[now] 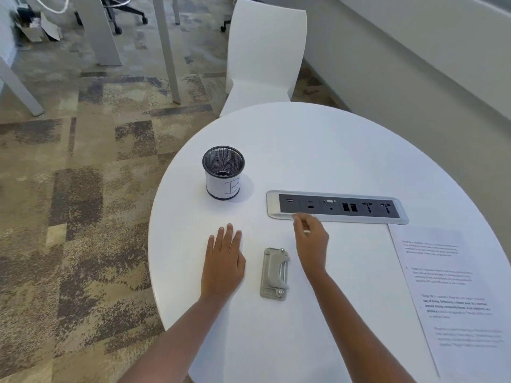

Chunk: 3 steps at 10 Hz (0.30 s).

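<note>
The left hand (pixel 224 261) lies flat on the table (pixel 331 150), fingers released as if bracing, while the right hand (pixel 311 244) pinches a small white object (pixel 306 231) in curled fingers just beside the socket panel (pixel 337 207).

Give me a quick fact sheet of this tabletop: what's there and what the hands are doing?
Surface: round white table
Left hand: flat on the table, holding nothing
Right hand: fingers curled beside the socket panel; whether it holds anything is too blurred to tell
Between the hands: grey hole punch
Far left: mesh pen cup, paper label marked B
Right edge: printed sheet
Behind: white chair
</note>
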{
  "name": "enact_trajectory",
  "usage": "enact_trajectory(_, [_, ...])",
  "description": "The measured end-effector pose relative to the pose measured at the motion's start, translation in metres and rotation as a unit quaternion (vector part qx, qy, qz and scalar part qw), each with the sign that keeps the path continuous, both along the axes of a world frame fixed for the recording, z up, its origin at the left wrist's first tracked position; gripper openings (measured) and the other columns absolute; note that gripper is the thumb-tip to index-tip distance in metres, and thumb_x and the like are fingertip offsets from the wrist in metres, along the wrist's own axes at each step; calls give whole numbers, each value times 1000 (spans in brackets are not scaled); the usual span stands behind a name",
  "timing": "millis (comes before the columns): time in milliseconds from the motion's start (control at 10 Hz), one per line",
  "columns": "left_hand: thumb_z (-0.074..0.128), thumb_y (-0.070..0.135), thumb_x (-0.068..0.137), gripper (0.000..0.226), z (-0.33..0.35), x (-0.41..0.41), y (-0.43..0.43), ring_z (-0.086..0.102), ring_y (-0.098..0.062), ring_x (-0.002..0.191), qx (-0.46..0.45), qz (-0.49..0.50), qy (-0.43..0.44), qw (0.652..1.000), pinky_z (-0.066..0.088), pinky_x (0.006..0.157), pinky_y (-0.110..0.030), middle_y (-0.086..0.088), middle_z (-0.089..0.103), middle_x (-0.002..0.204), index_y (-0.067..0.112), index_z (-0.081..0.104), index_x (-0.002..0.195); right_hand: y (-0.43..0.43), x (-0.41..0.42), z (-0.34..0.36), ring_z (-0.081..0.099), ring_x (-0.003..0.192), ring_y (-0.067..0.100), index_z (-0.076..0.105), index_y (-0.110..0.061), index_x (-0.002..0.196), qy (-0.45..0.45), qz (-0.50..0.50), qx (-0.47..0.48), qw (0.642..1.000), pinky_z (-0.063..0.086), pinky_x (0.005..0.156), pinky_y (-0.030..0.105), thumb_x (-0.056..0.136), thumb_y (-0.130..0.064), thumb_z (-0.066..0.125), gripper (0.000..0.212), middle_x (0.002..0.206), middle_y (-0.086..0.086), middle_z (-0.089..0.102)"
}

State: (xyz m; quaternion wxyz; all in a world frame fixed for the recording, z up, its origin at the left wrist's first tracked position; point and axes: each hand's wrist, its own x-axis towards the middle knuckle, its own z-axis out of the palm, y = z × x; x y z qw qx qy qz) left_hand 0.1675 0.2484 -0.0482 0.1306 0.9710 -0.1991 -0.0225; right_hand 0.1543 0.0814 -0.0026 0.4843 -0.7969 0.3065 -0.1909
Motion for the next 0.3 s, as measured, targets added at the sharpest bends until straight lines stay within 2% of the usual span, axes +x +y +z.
enact_trajectory(100, [31, 18, 81, 50, 0, 0, 0, 60, -35, 115, -13, 17, -9, 1000, 48, 95, -50, -19, 61, 127, 4, 63, 117, -21, -41, -18, 59, 83, 20, 65, -6, 93, 41, 3, -43, 998, 49, 80, 33, 89, -7, 52, 14, 96, 11, 66])
enact_trajectory(200, [29, 18, 80, 53, -2, -9, -1, 59, -36, 115, -12, 30, -14, 999, 47, 95, -51, -20, 60, 128, 2, 62, 118, -47, -86, -33, 59, 93, 27, 66, -4, 93, 64, 24, -111, 991, 47, 85, 35, 87, -1, 53, 14, 96, 11, 66])
enact_trajectory(300, [27, 18, 81, 55, -4, -25, -6, 57, -39, 117, -24, 71, -37, 996, 45, 97, -52, -22, 58, 129, -1, 59, 120, -68, -121, -39, 57, 93, 29, 67, -5, 92, 105, 58, -204, 972, 46, 81, 32, 85, 2, 55, 15, 95, 10, 66])
